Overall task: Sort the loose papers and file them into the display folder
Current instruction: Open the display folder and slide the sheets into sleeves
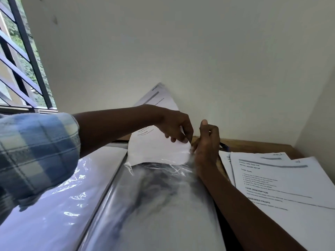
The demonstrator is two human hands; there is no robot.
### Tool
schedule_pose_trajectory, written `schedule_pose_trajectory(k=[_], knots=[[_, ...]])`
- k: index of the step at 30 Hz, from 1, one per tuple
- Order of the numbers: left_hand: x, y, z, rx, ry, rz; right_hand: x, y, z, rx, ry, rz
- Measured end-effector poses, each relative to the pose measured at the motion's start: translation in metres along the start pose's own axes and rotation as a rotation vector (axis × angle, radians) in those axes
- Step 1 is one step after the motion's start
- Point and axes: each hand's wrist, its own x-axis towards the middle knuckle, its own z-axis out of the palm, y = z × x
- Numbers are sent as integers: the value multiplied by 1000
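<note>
— So, where is the sheet (155, 147)?

— Standing bowed over the far end of the open display folder (145, 205). Its top leans toward the wall (199, 51) and its bottom edge sits at the mouth of the right-hand clear pocket (163, 166). Whether that edge is inside the plastic, I cannot tell.

— And the hands?

— The left hand (174, 124) reaches across from a plaid sleeve (36, 156) and pinches the sheet's lower right corner between thumb and fingertips. The right hand (206, 142) is at the pocket's right corner, thumb up, fingers curled onto the plastic rim. The grip itself is partly hidden.

— The other papers?

— A fanned stack of loose papers (282, 180) lies printed side up on the wooden table (253, 145), just right of the folder. The folder's left page (63, 196) shows white paper behind glossy plastic. A barred window (21, 69) is at the far left.
</note>
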Motion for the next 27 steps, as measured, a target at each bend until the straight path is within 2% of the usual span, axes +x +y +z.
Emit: schedule_pose_trajectory(k=[6, 12, 15, 18, 20, 21, 23, 27], knots=[[-4, 2, -9, -96, -90, -37, 2, -6, -1, 43, -35, 12], [-1, 14, 2, -48, -152, -80, 3, -3, -1, 62, -104, 41], [-2, 22, 6, -91, -187, -67, 9, 1, -2, 49, -93, 21], [0, 23, 11, -161, -155, -49, 13, 1, -3, 49, -32, 45], [-1, 18, 14, -219, -106, -46, 17, -2, -4, -35, 4, 114], [-2, 15, 13, -245, -87, -33, 22, -5, -9, -166, -16, 150], [-4, 11, 10, -282, -55, -2, 32, -20, -22, -403, -176, 263], [-8, 1, 5, -333, 58, 7, 48, -54, -53, -489, -639, 462]])
